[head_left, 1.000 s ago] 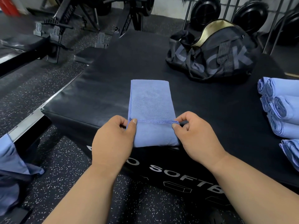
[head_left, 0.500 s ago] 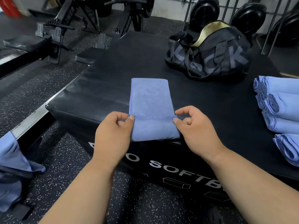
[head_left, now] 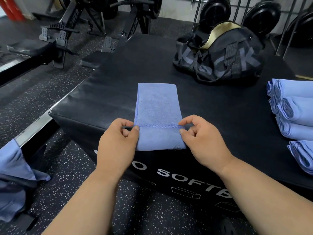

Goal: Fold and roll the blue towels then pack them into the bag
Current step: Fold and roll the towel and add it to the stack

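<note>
A person's two bare hands work one folded blue towel (head_left: 156,107) at the near edge of a black padded box (head_left: 211,107) on a gym floor. The towel lies as a long narrow strip running from near to far, its near end turned back over itself so that a stitched hem crosses it from left to right. The left hand (head_left: 116,143) pinches the left end of that hem between thumb and forefinger, and the right hand (head_left: 205,139) pinches the right end the same way, the remaining fingers of both curled. At the far right of the box top sits one black duffel bag (head_left: 218,53) with grey lettering, its top unzipped to show a pale yellow lining, well apart from the towel being handled. Along the right edge of the box lie four rolled blue towels (head_left: 294,107): three stacked close together and touching, and a fourth (head_left: 303,156) nearer the camera, just beside them and cut off by the frame. At the near left, off the box, more blue cloth (head_left: 15,168) hangs over something dark; how many pieces it holds cannot be told. White lettering (head_left: 194,180) shows on the near face of the box, partly hidden behind the forearms. Beyond the box on the far left stand two black rowing machines (head_left: 71,26) on the speckled rubber floor (head_left: 71,167), and black weight plates (head_left: 215,11) line the far wall.
</note>
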The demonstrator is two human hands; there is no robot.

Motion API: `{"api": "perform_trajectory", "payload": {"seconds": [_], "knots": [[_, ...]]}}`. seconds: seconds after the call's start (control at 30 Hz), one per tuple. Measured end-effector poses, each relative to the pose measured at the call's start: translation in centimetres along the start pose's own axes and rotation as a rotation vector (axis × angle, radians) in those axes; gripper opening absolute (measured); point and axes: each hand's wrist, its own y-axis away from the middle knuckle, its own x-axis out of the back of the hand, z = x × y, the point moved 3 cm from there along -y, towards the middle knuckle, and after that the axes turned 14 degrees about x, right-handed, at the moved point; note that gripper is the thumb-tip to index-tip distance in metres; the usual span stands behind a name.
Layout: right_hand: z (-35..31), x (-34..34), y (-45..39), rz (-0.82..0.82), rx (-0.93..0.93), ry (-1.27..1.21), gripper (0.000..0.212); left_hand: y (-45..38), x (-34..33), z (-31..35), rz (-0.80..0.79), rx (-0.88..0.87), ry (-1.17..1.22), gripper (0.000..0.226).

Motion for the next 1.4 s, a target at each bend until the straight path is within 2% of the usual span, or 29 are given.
{"api": "perform_trajectory", "payload": {"seconds": [0.07,0.17,0.23,0.3,0.4,0.47,0.53,0.6,0.77,0.9,1.0,1.03,1.1,1.23,1.3,1.4], "knots": [[0.1,-0.1,0.0,-0.003,0.008,0.023,0.015,0.1,0.1,0.1,0.045,-0.017,-0.036,0.017],[0.1,-0.1,-0.1,0.025,0.029,0.039,0.016,0.2,0.7,0.9,0.154,-0.222,-0.165,0.019],[-0.1,0.0,0.0,0.048,0.066,0.056,0.02,-0.1,0.8,1.2,0.099,-0.383,-0.259,0.016],[-0.3,0.0,0.1,0.034,0.11,0.071,0.023,-0.7,1.0,1.0,-0.006,-0.48,-0.352,0.029],[-0.2,0.4,0.7,-0.083,0.151,0.135,0.024,-1.6,1.6,0.2,-0.185,-0.455,-0.432,0.049],[-0.1,1.0,1.3,-0.155,0.205,0.212,0.033,-1.8,2.3,-0.5,-0.283,-0.402,-0.513,0.066],[0.1,1.3,1.8,-0.229,0.259,0.29,0.053,-1.4,2.5,-1.1,-0.309,-0.416,-0.647,0.08],[0.4,1.3,1.9,-0.263,0.27,0.319,0.063,-1.2,2.3,-1.5,-0.277,-0.447,-0.698,0.084],[0.3,1.1,1.7,-0.187,0.284,0.291,0.053,-1.3,2.0,-1.3,-0.184,-0.483,-0.581,0.053],[-0.3,1.6,1.7,-0.165,0.238,0.123,0.038,-1.1,2.0,-0.5,-0.243,-0.46,-0.439,0.037],[-0.6,1.7,1.4,-0.178,0.257,0.096,0.042,-1.3,1.6,-0.2,-0.268,-0.482,-0.334,0.024],[-0.6,1.6,1.3,-0.193,0.271,0.109,0.044,-1.3,1.5,-0.1,-0.278,-0.467,-0.302,0.023],[-0.5,1.5,1.0,-0.187,0.264,0.088,0.033,-1.4,1.4,-0.1,-0.291,-0.426,-0.259,0.027],[-0.3,1.3,0.4,-0.145,0.136,-0.188,0.009,-1.5,1.5,-0.1,-0.32,-0.34,-0.21,0.051],[-0.2,1.3,0.1,-0.092,0.106,-0.229,0.01,-1.3,1.5,0.0,-0.33,-0.276,-0.182,0.057],[0.2,1.0,-0.3,-0.007,0.042,-0.261,0.026,-1.0,1.3,0.2,-0.307,-0.222,-0.188,0.056]]}}
